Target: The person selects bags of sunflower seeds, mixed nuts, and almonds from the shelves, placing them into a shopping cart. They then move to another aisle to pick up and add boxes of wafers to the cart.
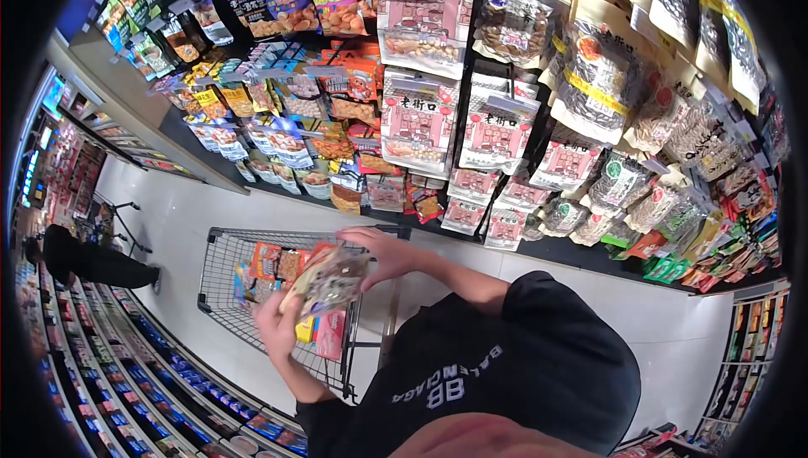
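Both hands hold one clear snack bag [330, 279] with a pale printed label, just above a wire shopping cart [217, 266]. My right hand [380, 246] grips the bag's upper edge, with its forearm coming out of a black sleeve. Gripping the lower edge is my left hand [273, 323], partly hidden behind the bag. Inside the cart lie several packets in orange, red and yellow [271, 261], right under the held bag.
A tall shelf wall of hanging snack bags [421, 121] fills the upper half of the view. A second shelf row [126, 357] runs along the lower left. A person in black [84, 260] bends in the aisle beside another cart [118, 218]. White floor [177, 214] lies between the shelves.
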Action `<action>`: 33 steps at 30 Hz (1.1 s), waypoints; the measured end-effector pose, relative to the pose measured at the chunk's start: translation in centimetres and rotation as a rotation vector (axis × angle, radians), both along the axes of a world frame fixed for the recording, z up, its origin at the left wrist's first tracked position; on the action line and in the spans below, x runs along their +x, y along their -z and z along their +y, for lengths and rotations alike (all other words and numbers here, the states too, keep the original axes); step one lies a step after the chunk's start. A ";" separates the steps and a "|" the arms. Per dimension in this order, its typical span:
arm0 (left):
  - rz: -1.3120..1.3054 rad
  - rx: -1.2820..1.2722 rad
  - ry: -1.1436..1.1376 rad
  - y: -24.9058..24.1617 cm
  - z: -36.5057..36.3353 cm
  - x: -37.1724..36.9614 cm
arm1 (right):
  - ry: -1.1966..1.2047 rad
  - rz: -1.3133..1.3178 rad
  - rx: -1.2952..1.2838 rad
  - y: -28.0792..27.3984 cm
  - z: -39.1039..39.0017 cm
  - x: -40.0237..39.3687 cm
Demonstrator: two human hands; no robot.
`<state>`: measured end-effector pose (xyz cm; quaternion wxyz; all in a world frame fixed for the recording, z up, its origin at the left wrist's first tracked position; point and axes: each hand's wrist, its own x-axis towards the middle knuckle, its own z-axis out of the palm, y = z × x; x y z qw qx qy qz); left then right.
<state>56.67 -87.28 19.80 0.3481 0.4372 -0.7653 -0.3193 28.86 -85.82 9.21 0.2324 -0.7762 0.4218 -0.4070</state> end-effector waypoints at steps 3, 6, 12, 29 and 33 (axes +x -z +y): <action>0.080 0.004 0.148 -3.9 -1.1 -6.4 | -0.064 -0.158 0.471 -3.5 1.8 -4.4; 0.085 -0.190 0.246 -7.7 -2.7 -14.3 | 0.160 -0.291 0.310 -5.7 4.7 -9.4; 0.912 0.171 0.802 -17.8 -3.9 -31.3 | 0.619 -0.849 0.029 -10.1 7.3 -21.0; 1.509 0.757 0.889 -22.5 -5.5 -46.5 | 0.760 -0.750 -0.275 -17.0 2.6 -32.0; 1.455 0.706 0.923 -22.7 -6.0 -46.5 | 0.829 -0.628 -0.333 -17.4 1.3 -32.4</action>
